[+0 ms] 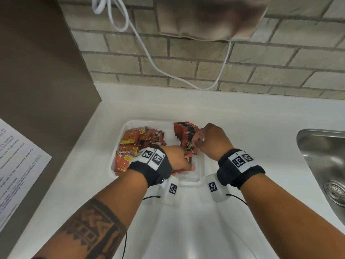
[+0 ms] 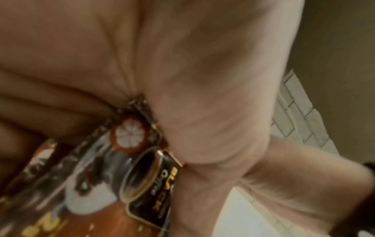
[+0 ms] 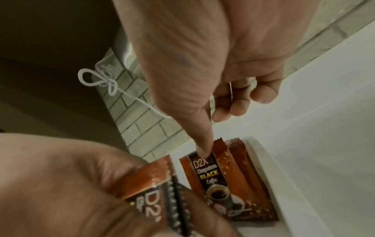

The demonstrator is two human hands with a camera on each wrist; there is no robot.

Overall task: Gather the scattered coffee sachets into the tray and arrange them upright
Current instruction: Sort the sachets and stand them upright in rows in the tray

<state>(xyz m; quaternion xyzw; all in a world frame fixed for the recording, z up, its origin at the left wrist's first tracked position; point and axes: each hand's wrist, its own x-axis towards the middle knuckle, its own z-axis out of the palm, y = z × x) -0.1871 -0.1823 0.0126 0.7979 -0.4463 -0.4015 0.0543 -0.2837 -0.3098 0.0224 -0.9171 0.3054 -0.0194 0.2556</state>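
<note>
Coffee sachets in a white tray (image 1: 202, 166) on a white table (image 1: 242, 118); both hands at work inside it.

Left hand (image 1: 177, 156): fingers closed on several glossy foil sachets (image 2: 142, 184), crimped edges, black label band. Right hand (image 1: 211, 139): thumb tip presses the top of the front sachet (image 3: 215, 179) of an upright row (image 1: 186, 132) along the tray's right side, other fingers curled, holding nothing. Loose heap of sachets (image 1: 134, 144), red-orange with yellow patches, lies flat on the tray's left side, partly hidden by the left wrist band. Around: grey brick wall (image 1: 242, 68); looped white cord (image 1: 141, 45) hanging before it; beige cloth (image 1: 209, 15) above; steel sink (image 1: 324, 165) at right; printed paper sheet (image 1: 16, 161) at left.
</note>
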